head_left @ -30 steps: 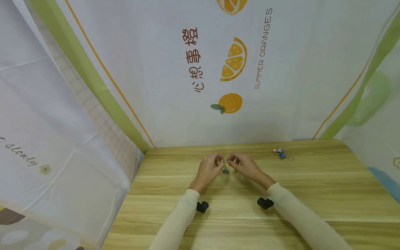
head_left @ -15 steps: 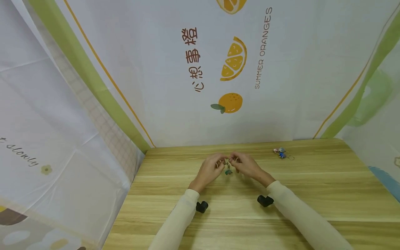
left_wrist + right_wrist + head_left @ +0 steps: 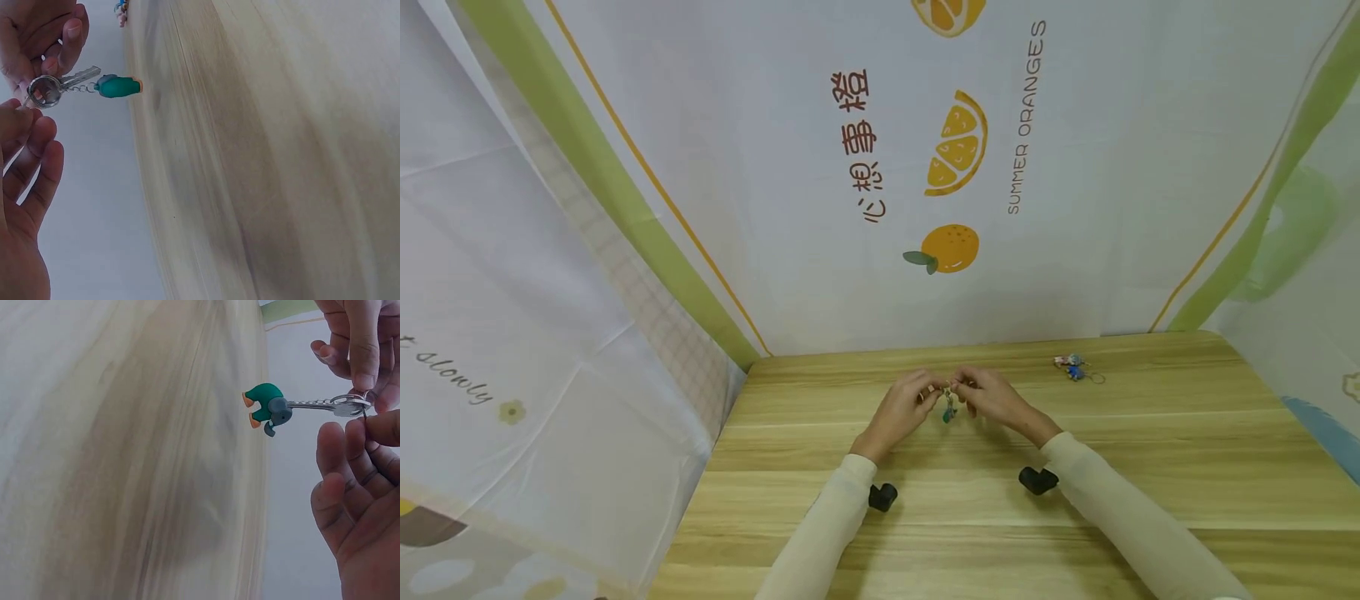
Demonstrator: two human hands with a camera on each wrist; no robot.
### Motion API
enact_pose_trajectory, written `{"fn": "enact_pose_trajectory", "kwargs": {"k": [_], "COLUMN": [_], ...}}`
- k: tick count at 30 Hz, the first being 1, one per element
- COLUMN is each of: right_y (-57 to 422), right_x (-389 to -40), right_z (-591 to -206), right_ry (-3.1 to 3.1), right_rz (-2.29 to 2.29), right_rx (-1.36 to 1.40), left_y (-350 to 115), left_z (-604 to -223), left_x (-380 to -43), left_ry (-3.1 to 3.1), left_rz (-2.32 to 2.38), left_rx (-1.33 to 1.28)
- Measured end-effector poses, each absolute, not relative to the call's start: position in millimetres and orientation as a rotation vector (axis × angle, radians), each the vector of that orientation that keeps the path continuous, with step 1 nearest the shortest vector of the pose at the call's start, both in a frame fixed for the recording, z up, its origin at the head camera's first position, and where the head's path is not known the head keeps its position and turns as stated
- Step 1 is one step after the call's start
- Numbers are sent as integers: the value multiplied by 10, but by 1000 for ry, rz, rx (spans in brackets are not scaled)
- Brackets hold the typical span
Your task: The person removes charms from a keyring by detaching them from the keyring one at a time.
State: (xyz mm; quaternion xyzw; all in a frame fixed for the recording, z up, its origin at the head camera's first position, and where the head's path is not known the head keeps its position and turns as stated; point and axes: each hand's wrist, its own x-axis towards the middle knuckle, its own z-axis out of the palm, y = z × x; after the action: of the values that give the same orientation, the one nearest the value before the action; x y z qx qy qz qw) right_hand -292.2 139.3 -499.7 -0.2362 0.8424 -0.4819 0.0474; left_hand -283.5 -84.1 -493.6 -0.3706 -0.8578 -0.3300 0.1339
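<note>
In the head view my left hand (image 3: 901,410) and right hand (image 3: 994,400) meet above the wooden table. Between their fingertips is a metal key ring (image 3: 45,92), and each hand pinches its edge with thumb and fingers. A silver key (image 3: 81,76) is on the ring. Beside the key, a short chain carries an elephant charm (image 3: 267,405) with a green body, grey head and orange feet. The charm hangs below the hands in the head view (image 3: 949,413). Fingertips partly hide the ring in both wrist views.
Small figure charms, among them a blue one (image 3: 1075,372) with a ring (image 3: 1097,378), lie at the back right of the table (image 3: 820,500). A white cloth printed with oranges (image 3: 805,250) hangs behind the table's far edge. Black wrist cameras (image 3: 1037,481) sit by the sleeves.
The fingers of both hands have shifted slightly on the key ring. The elephant charm has swung and turned, moving slightly right and lower in the head view. The charms at the back lie unmoved.
</note>
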Motion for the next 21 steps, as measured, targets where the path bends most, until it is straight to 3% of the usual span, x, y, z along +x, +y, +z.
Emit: {"fn": "enact_pose_trajectory", "kwargs": {"k": [21], "right_y": [1428], "right_x": [-2934], "right_z": [-5066], "right_ry": [2499], "right_rz": [-1549], "right_rx": [-819], "left_y": [-785], "left_z": [-4931], "left_x": [-2831], "left_ry": [-2480], "left_rz": [-922], "left_rx": [-1043]}}
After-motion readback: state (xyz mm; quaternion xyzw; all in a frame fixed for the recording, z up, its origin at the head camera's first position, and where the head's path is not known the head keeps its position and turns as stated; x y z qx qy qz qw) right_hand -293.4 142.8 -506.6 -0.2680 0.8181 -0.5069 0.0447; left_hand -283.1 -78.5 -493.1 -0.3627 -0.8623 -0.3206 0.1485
